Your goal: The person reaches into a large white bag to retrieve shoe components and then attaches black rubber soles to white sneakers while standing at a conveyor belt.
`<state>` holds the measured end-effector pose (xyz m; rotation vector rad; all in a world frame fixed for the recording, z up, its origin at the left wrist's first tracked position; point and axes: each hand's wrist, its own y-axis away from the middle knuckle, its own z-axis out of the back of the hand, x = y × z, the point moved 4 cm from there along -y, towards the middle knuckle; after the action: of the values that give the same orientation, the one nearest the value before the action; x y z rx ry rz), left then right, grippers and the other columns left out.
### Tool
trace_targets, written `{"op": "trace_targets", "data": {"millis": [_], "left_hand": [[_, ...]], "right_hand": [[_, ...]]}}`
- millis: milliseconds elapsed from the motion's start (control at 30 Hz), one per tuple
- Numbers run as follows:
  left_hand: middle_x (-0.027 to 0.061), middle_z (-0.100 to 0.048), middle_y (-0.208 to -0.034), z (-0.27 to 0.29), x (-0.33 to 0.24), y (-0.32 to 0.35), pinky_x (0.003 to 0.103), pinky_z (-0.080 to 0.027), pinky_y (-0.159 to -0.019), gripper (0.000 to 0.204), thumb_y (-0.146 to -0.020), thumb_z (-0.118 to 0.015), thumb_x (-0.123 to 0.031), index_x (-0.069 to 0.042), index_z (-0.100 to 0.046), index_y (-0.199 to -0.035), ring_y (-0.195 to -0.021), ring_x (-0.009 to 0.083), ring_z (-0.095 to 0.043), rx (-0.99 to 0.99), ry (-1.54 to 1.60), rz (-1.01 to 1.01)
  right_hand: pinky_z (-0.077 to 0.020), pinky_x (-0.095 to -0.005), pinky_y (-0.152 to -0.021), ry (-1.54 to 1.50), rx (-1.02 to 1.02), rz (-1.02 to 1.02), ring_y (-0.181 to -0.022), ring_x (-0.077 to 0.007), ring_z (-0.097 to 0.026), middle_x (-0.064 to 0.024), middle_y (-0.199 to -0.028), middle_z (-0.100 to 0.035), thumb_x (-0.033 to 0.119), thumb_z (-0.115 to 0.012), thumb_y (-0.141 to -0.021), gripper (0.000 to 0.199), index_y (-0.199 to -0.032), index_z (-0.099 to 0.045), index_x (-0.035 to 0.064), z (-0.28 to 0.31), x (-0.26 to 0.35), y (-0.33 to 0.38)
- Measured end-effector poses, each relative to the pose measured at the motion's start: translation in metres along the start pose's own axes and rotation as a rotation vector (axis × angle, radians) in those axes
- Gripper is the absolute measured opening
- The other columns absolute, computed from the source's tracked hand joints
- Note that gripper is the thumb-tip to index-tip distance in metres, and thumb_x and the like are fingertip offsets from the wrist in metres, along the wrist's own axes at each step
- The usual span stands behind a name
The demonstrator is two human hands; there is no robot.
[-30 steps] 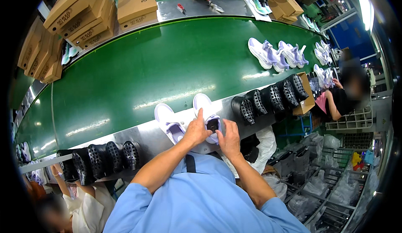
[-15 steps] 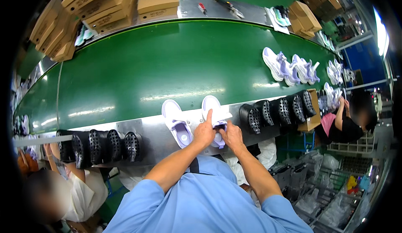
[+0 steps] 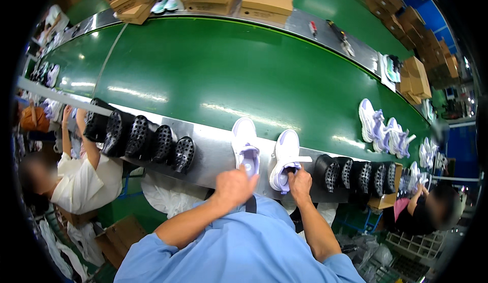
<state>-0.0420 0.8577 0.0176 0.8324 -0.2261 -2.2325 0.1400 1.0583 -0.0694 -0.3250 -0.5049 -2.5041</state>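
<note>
A worker's left hand (image 3: 236, 187), blurred, has come off the right-hand shoe (image 3: 287, 146) and moved to the heel of the left-hand shoe (image 3: 244, 132), leaving the right hand (image 3: 300, 183) alone at the first shoe's opening; the view has swung left.

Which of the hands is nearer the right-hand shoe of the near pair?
Right. The right hand is at the opening of the right-hand shoe; the left hand is off to its left, by the heel of the other shoe.
</note>
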Motion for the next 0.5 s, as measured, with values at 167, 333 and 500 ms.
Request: {"op": "trace_targets", "data": {"millis": [167, 333, 500], "left_hand": [[0.0321, -0.07, -0.115, -0.068, 0.068, -0.051, 0.054, -0.054, -0.094, 0.071, -0.094, -0.071, -0.036, 0.009, -0.048, -0.144, -0.107, 0.0477, -0.068, -0.054, 0.282, 0.089], [0.0264, -0.071, -0.106, -0.018, 0.046, -0.023, 0.055, -0.055, -0.087, 0.048, -0.095, -0.072, -0.022, 0.005, -0.059, -0.132, -0.097, 0.0474, -0.068, -0.017, 0.256, -0.016], [0.0137, -0.069, -0.095, 0.118, 0.091, 0.083, 0.05, -0.054, -0.083, 0.023, -0.087, -0.08, -0.011, -0.003, -0.072, -0.107, -0.086, 0.0377, -0.065, -0.962, 0.066, -0.005]], "right_hand": [[-0.0562, -0.0559, -0.081, 0.04, 0.052, 0.091, -0.088, -0.0478, -0.072, -0.029, -0.09, -0.073, 0.027, -0.076, -0.089, 0.046, -0.119, -0.065, -0.0057, 0.001, 0.056, -0.013], [-0.0566, -0.0554, -0.084, 0.122, 0.17, 0.109, -0.092, -0.0498, -0.072, -0.0326, -0.095, -0.073, 0.045, -0.076, -0.089, 0.061, -0.119, -0.065, -0.0072, 0.022, 0.068, -0.011], [-0.0583, -0.0483, -0.078, 0.032, 0.241, 0.023, -0.083, -0.0429, -0.074, -0.0276, -0.088, -0.075, 0.043, -0.078, -0.09, 0.05, -0.101, -0.072, -0.0055, 0.077, 0.088, 0.027]]}}
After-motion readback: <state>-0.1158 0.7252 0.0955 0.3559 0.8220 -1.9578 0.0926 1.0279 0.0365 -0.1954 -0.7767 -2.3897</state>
